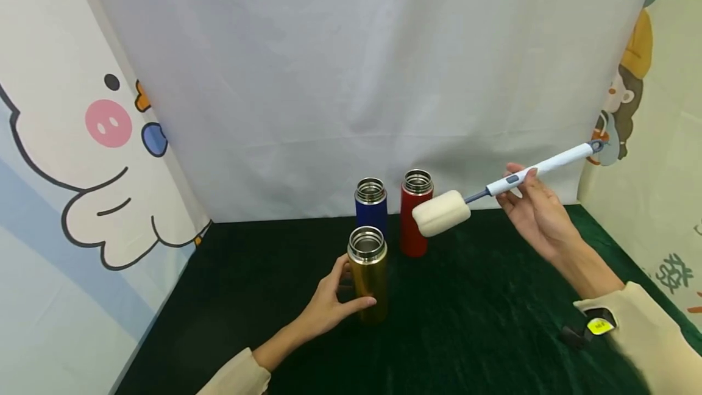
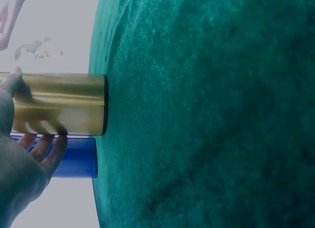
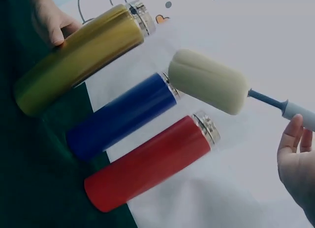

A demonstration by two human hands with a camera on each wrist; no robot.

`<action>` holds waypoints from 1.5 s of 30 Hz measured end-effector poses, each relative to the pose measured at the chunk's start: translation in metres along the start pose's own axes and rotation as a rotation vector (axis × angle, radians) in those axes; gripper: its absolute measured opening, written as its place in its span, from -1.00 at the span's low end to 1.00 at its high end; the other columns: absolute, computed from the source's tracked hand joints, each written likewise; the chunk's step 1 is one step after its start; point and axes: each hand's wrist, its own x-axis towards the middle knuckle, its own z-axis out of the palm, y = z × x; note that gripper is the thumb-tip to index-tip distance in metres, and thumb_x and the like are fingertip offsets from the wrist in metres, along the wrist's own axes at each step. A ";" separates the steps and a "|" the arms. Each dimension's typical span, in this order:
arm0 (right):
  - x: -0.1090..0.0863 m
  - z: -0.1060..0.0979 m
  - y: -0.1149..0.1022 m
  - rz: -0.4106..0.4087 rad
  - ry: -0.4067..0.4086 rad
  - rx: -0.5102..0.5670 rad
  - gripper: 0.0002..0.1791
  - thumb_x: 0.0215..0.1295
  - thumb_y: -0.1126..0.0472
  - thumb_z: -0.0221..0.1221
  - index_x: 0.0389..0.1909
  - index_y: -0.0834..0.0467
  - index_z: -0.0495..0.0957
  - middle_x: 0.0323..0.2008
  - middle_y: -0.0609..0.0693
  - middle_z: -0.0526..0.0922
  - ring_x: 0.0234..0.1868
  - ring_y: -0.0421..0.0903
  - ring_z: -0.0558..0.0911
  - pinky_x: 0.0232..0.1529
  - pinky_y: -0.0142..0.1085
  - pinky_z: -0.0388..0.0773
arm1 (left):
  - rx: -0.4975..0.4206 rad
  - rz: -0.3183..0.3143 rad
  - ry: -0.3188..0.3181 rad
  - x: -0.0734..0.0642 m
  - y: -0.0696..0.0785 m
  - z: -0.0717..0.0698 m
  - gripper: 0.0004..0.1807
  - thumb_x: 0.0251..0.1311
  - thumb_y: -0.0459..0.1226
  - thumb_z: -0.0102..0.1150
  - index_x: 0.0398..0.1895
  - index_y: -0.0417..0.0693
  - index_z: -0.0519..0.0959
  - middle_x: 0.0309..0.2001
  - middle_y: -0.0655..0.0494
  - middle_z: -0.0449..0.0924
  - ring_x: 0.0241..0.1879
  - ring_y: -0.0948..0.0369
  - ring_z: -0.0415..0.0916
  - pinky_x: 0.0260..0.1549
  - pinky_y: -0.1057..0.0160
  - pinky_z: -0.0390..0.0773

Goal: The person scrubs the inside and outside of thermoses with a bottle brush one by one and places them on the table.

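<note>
My left hand (image 1: 329, 302) grips a gold bottle (image 1: 370, 279) around its side, thumb in front and fingers behind. The bottle stands upright and lidless on the dark green cloth. In my right hand (image 1: 540, 215) a sponge bottle brush is held by its white handle (image 1: 565, 158), pinched between thumb and fingers. Its cream sponge head (image 1: 441, 213) points left, in the air in front of the red bottle (image 1: 413, 236). A blue bottle (image 1: 370, 211) stands behind the gold one, partly hidden by it. Both of these bottles are upright with open steel mouths.
Green cloth (image 1: 466, 334) covers the table. A pale grey curtain (image 1: 285, 90) hangs behind the bottles. Printed cartoon panels flank both sides, a white figure (image 1: 60, 127) at left. A dark strap with a yellow label (image 1: 599, 325) sits at the right sleeve.
</note>
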 end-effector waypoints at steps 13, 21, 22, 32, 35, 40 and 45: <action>0.015 0.030 0.011 -0.097 -0.078 -0.086 -0.67 0.58 0.46 -0.17 0.24 0.23 0.33 0.07 0.15 0.70 0.16 0.07 0.72 0.19 -0.09 0.66 | -0.003 0.008 -0.004 0.001 -0.003 0.001 -0.11 0.26 -0.21 0.40 0.54 0.29 0.09 0.27 0.02 0.54 0.22 -0.02 0.54 0.18 -0.05 0.62; 0.020 0.057 0.025 -0.167 -0.053 -0.235 -0.42 0.56 0.45 -0.11 0.45 0.05 -0.05 0.06 0.11 0.56 0.14 0.04 0.73 0.08 -0.08 0.71 | 0.005 -0.010 -0.011 -0.001 -0.003 -0.002 -0.12 0.26 -0.22 0.41 0.54 0.27 0.10 0.27 0.02 0.54 0.22 0.03 0.55 0.18 -0.05 0.62; 0.021 0.060 0.027 -0.179 -0.052 -0.268 -0.44 0.57 0.42 -0.11 0.45 0.04 -0.04 0.06 0.10 0.56 0.15 0.02 0.73 0.08 -0.09 0.72 | 0.003 -0.011 -0.014 -0.001 -0.002 -0.002 -0.12 0.26 -0.21 0.40 0.54 0.27 0.09 0.27 0.02 0.54 0.22 0.03 0.55 0.18 -0.05 0.62; 0.039 0.087 0.044 -0.284 -0.097 -0.582 -0.43 0.64 0.26 -0.15 0.54 -0.10 -0.02 0.01 -0.05 0.59 0.09 -0.11 0.74 0.15 -0.20 0.69 | -0.018 -0.039 -0.017 0.003 -0.002 0.002 -0.08 0.26 -0.21 0.40 0.56 0.33 0.06 0.34 0.04 0.49 0.27 0.06 0.52 0.21 -0.04 0.60; 0.043 0.094 0.048 -0.311 -0.117 -0.626 -0.41 0.63 0.30 -0.14 0.55 -0.07 -0.04 -0.01 -0.03 0.58 0.07 -0.11 0.73 0.16 -0.23 0.68 | -0.023 -0.038 -0.023 0.002 -0.001 0.002 -0.08 0.27 -0.21 0.39 0.57 0.33 0.05 0.35 0.03 0.48 0.28 0.05 0.52 0.22 -0.05 0.59; 0.048 0.107 0.050 -0.348 -0.122 -0.752 -0.36 0.61 0.37 -0.12 0.56 -0.01 -0.07 -0.03 -0.07 0.59 0.04 -0.15 0.72 0.17 -0.28 0.66 | -0.025 -0.040 -0.023 0.002 0.000 0.002 -0.09 0.28 -0.21 0.39 0.57 0.30 0.05 0.36 0.01 0.47 0.27 0.03 0.52 0.21 -0.07 0.59; 0.054 0.125 0.049 -0.345 -0.143 -0.921 -0.33 0.58 0.40 -0.08 0.58 0.07 -0.09 -0.03 -0.02 0.60 -0.01 -0.19 0.72 0.20 -0.31 0.64 | -0.018 -0.058 -0.026 0.001 0.000 0.001 -0.09 0.27 -0.20 0.39 0.56 0.30 0.06 0.36 0.03 0.47 0.28 0.05 0.51 0.22 -0.06 0.58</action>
